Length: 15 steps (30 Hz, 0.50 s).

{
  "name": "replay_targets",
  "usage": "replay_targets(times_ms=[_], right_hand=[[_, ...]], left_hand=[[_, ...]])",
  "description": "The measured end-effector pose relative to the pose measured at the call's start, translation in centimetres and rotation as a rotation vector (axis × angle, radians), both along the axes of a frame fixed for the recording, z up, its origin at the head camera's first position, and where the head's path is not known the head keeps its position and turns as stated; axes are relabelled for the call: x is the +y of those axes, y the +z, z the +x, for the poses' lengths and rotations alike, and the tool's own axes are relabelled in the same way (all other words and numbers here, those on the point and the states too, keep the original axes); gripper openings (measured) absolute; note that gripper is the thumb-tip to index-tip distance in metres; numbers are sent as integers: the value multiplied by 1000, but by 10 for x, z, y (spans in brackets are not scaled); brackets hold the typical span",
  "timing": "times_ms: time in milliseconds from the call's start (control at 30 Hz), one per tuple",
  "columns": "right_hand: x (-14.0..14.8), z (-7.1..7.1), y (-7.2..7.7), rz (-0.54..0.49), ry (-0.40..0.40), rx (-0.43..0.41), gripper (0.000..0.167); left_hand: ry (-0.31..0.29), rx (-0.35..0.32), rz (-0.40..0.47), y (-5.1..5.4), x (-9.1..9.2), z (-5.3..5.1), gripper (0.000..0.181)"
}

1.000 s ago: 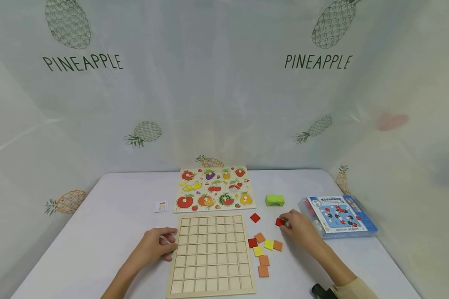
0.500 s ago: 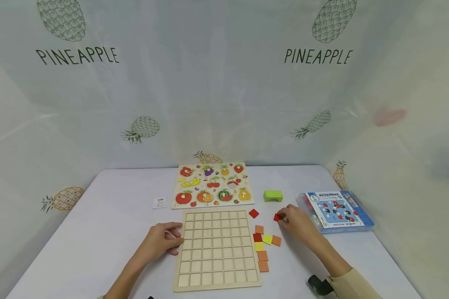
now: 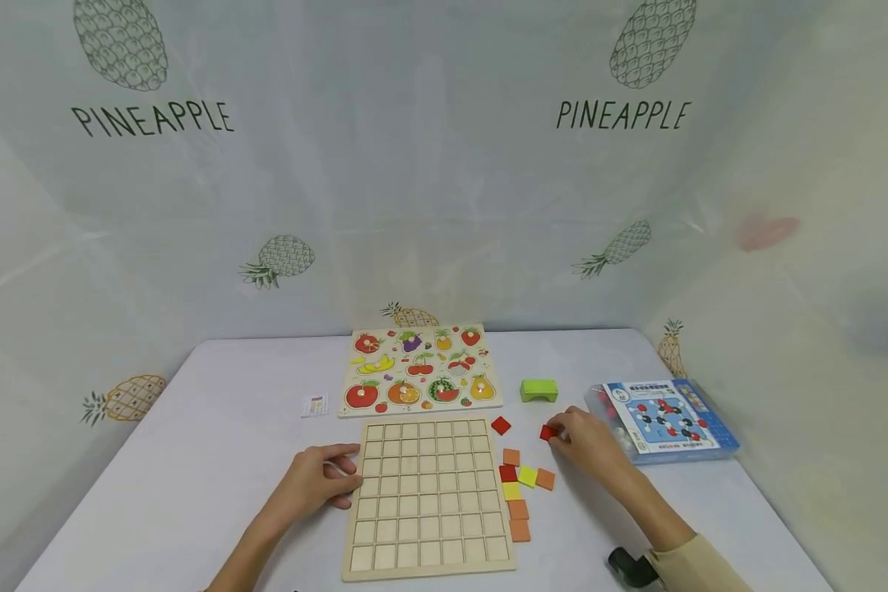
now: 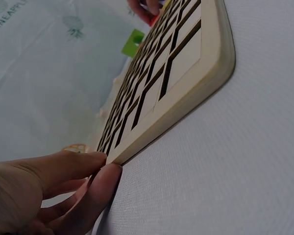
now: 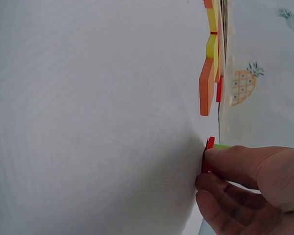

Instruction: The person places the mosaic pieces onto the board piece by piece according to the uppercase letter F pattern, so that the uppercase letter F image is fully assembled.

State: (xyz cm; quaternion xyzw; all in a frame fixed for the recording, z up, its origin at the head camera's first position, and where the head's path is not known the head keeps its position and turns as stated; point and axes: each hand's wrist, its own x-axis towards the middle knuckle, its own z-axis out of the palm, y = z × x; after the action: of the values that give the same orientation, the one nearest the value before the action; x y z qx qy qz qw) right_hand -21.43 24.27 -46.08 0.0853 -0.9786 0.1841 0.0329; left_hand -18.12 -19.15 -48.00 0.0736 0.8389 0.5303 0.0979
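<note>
A wooden grid board (image 3: 429,574) of square cells lies flat on the white table. My left hand (image 3: 314,481) is at its left edge; in the left wrist view, thumb and forefinger (image 4: 83,164) hold the rim. To the right of the board, my right hand (image 3: 588,440) pinches a small red square tile (image 3: 546,432) between thumb and fingers, low over the table or on it. Along the board's right edge sit a dark red tile (image 3: 507,474), a yellow tile (image 3: 512,492) and several orange tiles (image 3: 519,531). Another red tile (image 3: 501,425) lies near the board's upper right corner.
A fruit puzzle board (image 3: 422,370) lies behind the grid. A green arched block (image 3: 538,390) stands right of it. Far right is a boxed molecule model set (image 3: 669,421). A small printed card (image 3: 315,405) lies at left. A pineapple-print curtain (image 3: 429,164) hangs behind.
The grid board has shifted right with my left hand, and several tiles along its right edge now sit straighter against it. My right hand still pinches the red tile in about the same place.
</note>
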Motion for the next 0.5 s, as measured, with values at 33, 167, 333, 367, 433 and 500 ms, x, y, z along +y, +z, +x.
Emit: replay_targets(times_ms=[33, 167, 333, 367, 433, 500], right_hand=[[-1, 0, 0, 0, 1, -1, 24], [-2, 1, 1, 2, 3, 1, 24], [-8, 0, 6, 6, 8, 7, 24], [-10, 0, 8, 6, 10, 4, 24], [-15, 0, 11, -1, 8, -6, 24], [-20, 1, 15, -11, 10, -13, 24]], left_hand=[[0, 2, -1, 0, 0, 0, 58], [4, 1, 0, -1, 0, 0, 57], [0, -1, 11, -1, 0, 0, 58], [-3, -3, 16, -1, 0, 0, 59], [-9, -7, 24, -1, -1, 0, 59], [-15, -10, 29, -1, -1, 0, 60]])
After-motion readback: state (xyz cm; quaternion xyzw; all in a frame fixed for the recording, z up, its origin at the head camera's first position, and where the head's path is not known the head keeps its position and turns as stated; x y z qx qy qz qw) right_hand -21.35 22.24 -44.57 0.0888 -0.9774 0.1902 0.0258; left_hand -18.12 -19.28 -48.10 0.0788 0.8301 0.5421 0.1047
